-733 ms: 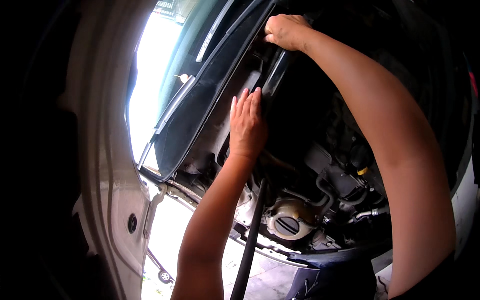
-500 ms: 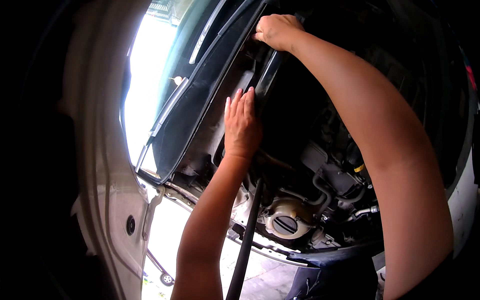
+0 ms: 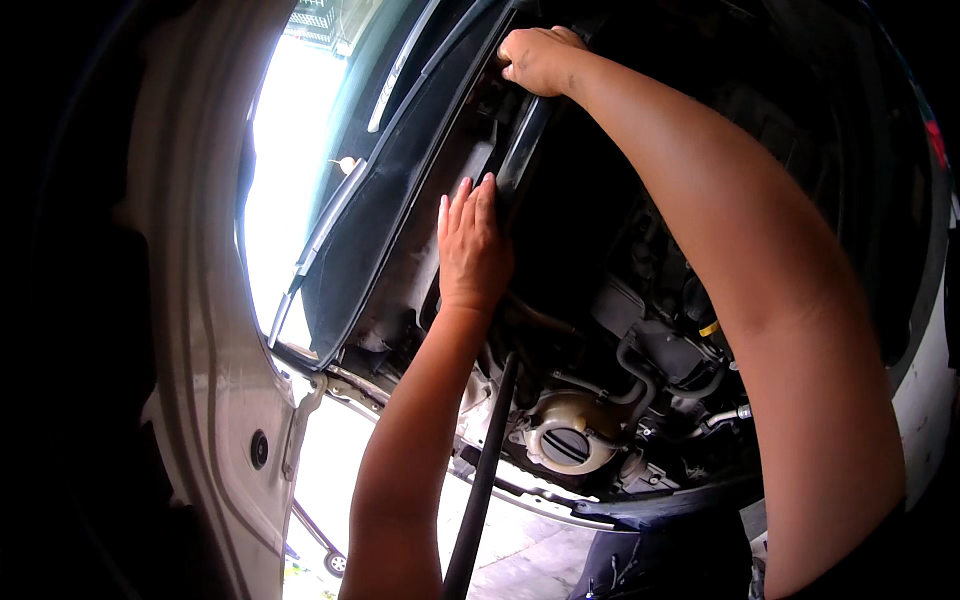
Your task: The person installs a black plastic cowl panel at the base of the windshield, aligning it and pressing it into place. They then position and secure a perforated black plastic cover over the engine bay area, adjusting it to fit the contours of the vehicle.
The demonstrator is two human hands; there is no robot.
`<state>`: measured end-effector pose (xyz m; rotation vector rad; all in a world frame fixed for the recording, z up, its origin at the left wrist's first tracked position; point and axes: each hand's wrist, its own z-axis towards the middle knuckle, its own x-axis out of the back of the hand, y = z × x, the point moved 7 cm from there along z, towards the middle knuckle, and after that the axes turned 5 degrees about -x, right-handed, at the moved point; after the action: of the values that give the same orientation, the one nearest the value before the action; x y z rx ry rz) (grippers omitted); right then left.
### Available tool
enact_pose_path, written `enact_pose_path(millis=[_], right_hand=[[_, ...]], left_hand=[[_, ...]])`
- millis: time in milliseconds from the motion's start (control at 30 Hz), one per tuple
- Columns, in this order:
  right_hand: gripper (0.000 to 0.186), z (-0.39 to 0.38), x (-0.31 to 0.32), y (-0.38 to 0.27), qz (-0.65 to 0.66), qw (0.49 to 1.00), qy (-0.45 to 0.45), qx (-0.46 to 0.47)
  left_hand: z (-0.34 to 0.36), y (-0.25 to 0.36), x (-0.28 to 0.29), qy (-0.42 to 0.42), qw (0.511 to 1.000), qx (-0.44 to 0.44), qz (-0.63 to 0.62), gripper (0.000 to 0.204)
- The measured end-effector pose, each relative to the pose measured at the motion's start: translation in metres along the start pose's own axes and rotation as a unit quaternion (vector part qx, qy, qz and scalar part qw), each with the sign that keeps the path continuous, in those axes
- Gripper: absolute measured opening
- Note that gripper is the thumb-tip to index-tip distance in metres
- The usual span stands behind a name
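Observation:
My left hand point(image 3: 472, 250) rests with fingers stretched and close together along a glossy dark strip point(image 3: 522, 145) at the back of the engine bay, beside a dull metal panel point(image 3: 410, 270). Farther up, my right hand point(image 3: 540, 60) has its fingers curled at the top of that strip, near the edge of the black trim point(image 3: 375, 250) below the windshield; what they hold is hidden. Both forearms reach across the engine bay from the lower edge.
A pale metal body panel point(image 3: 200, 330) frames the left. A black rod point(image 3: 485, 470) crosses the lower middle. A beige round reservoir point(image 3: 565, 445), hoses point(image 3: 640, 380) and engine parts fill the bay. Silver wiper arms point(image 3: 330, 225) lie at the windshield; pale paving point(image 3: 530, 545) shows below.
The whole view, both hands included, has shifted slightly left in the picture. The hands keep nearly the same pose and place on the car.

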<state>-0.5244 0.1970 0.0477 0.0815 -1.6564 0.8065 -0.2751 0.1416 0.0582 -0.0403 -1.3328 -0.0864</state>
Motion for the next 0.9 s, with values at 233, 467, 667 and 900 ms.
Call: enact_pose_path(millis=[233, 467, 667, 900], right_hand=[[0.028, -0.007, 0.006, -0.008, -0.009, 1.0, -0.017, 0.007], [0.032, 0.003, 0.0, -0.008, -0.033, 0.997, -0.069, 0.005], [0.031, -0.002, 0.004, -0.008, -0.009, 0.998, -0.051, 0.024], [0.032, -0.01, 0.007, -0.008, -0.012, 1.0, -0.003, 0.005]], left_hand=[[-0.003, -0.001, 0.0, -0.008, 1.0, 0.0, 0.0, 0.066], [0.0, -0.001, 0.0, -0.003, 1.0, 0.004, -0.01, 0.065], [-0.001, -0.001, 0.0, -0.007, 1.0, 0.003, -0.009, 0.067], [0.0, 0.002, 0.0, -0.024, 0.999, 0.012, 0.018, 0.072]])
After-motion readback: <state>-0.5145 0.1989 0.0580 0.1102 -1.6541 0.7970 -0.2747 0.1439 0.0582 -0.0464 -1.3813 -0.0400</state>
